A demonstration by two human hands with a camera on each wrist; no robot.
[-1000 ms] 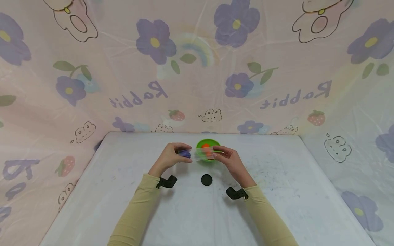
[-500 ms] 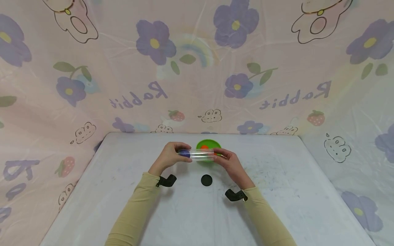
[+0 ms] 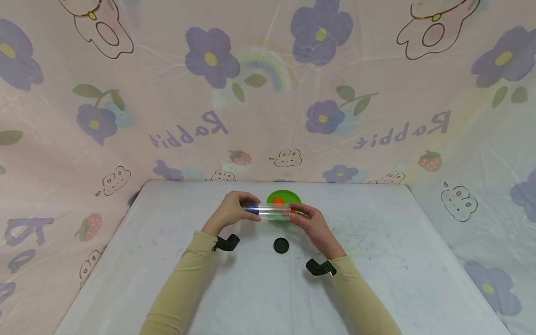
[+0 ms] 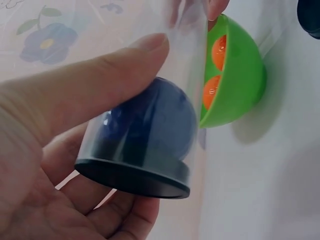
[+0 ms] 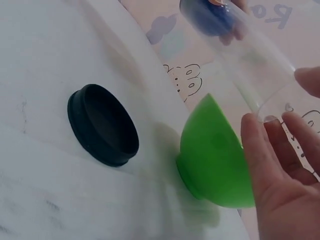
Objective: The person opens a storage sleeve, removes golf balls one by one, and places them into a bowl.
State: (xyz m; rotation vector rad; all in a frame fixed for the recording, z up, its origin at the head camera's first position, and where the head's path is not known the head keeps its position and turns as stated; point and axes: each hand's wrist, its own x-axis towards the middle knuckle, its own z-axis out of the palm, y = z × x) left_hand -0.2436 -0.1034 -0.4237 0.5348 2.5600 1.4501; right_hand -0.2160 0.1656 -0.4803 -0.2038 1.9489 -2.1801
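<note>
A clear plastic tube (image 3: 272,211) lies level in the air between my two hands, just in front of a green bowl (image 3: 284,193). My left hand (image 3: 234,211) grips its left end, which a black cap (image 4: 132,177) closes. A blue ball (image 4: 150,120) sits inside against that cap. My right hand (image 3: 307,217) holds the tube's right end in its fingertips (image 5: 255,130). The bowl (image 4: 240,85) holds two orange balls (image 4: 211,91). In the right wrist view, the tube (image 5: 255,65) passes above the bowl (image 5: 215,155).
A second black cap (image 3: 281,245) lies loose on the white table (image 3: 377,260), near my wrists; it also shows in the right wrist view (image 5: 102,125). A flowered pink sheet (image 3: 268,93) hangs behind and to both sides.
The tube's right end has risen, so the tube now lies level. Both hands have lifted slightly. The bowl and the loose cap have not moved.
</note>
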